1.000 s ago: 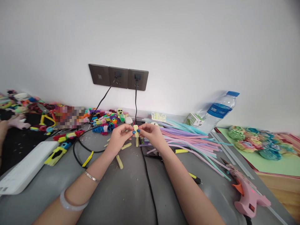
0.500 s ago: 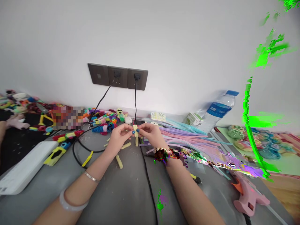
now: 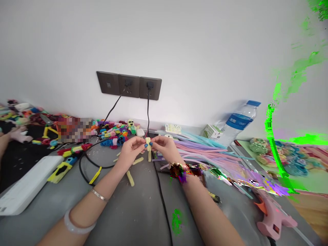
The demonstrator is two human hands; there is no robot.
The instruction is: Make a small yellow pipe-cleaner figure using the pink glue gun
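Note:
Near the middle of the grey table (image 3: 123, 212), my left hand (image 3: 133, 147) and my right hand (image 3: 163, 146) meet fingertip to fingertip. Both pinch a small pale yellow fuzzy piece (image 3: 148, 140) held between them. Just below it a pale yellow strip (image 3: 149, 156) points downward; whether it joins the held piece I cannot tell. Other short pale yellow pieces lie by my left hand, one of them (image 3: 130, 178) below its wrist. Image corruption hides part of my right wrist.
Black cables run from wall sockets (image 3: 128, 85) over the table. Pastel fuzzy stems (image 3: 205, 147), a bottle (image 3: 239, 119) and a pink glue gun (image 3: 274, 215) are on the right. Colourful fuzzy figures (image 3: 112, 131), a white power strip (image 3: 30, 184) and another person's hand (image 3: 5, 140) are on the left.
Both hands keep their pinch with almost no movement. At the far left, the other person's hand has come further into view, at the pink object there.

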